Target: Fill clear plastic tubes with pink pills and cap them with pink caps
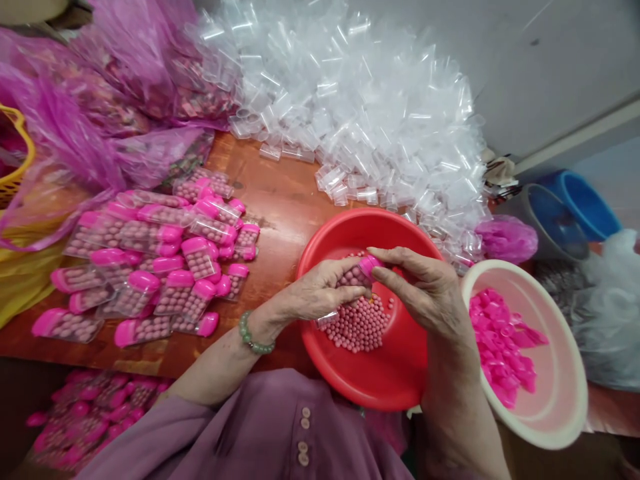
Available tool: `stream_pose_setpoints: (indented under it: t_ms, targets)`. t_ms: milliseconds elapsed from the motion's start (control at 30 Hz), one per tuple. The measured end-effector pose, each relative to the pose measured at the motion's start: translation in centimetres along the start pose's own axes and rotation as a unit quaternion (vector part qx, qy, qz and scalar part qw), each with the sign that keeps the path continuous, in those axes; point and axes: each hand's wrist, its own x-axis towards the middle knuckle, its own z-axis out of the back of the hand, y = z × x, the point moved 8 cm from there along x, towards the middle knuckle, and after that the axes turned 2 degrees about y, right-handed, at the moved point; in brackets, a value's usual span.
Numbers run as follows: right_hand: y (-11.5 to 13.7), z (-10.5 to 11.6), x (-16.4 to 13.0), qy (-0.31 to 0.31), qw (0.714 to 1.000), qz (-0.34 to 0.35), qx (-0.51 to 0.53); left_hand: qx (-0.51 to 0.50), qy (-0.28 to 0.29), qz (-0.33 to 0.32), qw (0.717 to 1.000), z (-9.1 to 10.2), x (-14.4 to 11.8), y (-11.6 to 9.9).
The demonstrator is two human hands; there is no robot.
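Over the red basin [400, 380], my left hand [323, 287] grips a small clear plastic container [351, 275] filled with pink beads. My right hand [417, 280] pinches the bright pink cap [369, 265] at the container's upper end. Whether the cap is fully seated cannot be made out. Loose pink beads [361, 327] lie in the basin beneath both hands. A white basin [555, 407] to the right of my right hand holds a heap of pink caps [505, 340].
Capped bead-filled containers [170, 247] are piled on the wooden table [260, 180] at left. A large heap of clear containers [350, 100] covers the back. Pink plastic bags [135, 73] stand back left. More filled containers [90, 420] lie lower left. Buckets [580, 200] stand at right.
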Motion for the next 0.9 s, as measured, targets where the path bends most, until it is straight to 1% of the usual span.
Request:
stream_pose_setpoints:
  t_ms: [67, 200, 267, 333, 467, 567, 633, 700, 800, 900]
  targets:
    - [-0.3, 0.0, -0.1, 0.005, 0.999, -0.011, 0.034, -0.003, 0.015, -0.001, 1.0, -0.2, 0.0, -0.1]
    - [-1.7, -0.2, -0.3, 0.001, 0.992, -0.055, 0.111, -0.015, 0.034, 0.028, 0.999, -0.2, 0.1, 0.2]
    - [-2.1, -0.2, -0.4, -0.009, 0.99, -0.07, 0.121, -0.025, 0.039, 0.03, 0.998, -0.2, 0.1, 0.2]
    - [-2.1, -0.2, -0.5, -0.017, 0.992, -0.069, 0.104, -0.031, 0.038, 0.027, 0.998, -0.2, 0.2, 0.2]
    - [-1.7, -0.2, -0.6, -0.028, 0.998, -0.04, 0.043, -0.026, 0.031, 0.025, 0.999, 0.0, 0.3, 0.3]
    - [-1.5, -0.3, -0.9, -0.036, 0.999, -0.024, 0.016, -0.03, 0.024, 0.018, 0.999, 0.1, 0.4, 0.3]
    - [-1.3, -0.4, -1.0, -0.043, 0.999, -0.009, -0.016, -0.047, 0.021, 0.016, 0.999, 0.1, 0.5, 0.4]
    - [-0.7, -0.8, -1.1, -0.046, 0.996, 0.022, -0.074, -0.075, 0.014, 0.012, 0.997, 0.2, 0.5, 0.5]
    - [0.6, -2.3, -1.3, -0.031, 0.977, 0.09, -0.192, -0.102, -0.016, 0.008, 0.995, 0.8, 0.5, 0.8]
    - [1.0, -3.8, -1.4, -0.029, 0.941, 0.13, -0.312, -0.112, -0.032, 0.014, 0.993, 1.1, 0.5, 1.1]
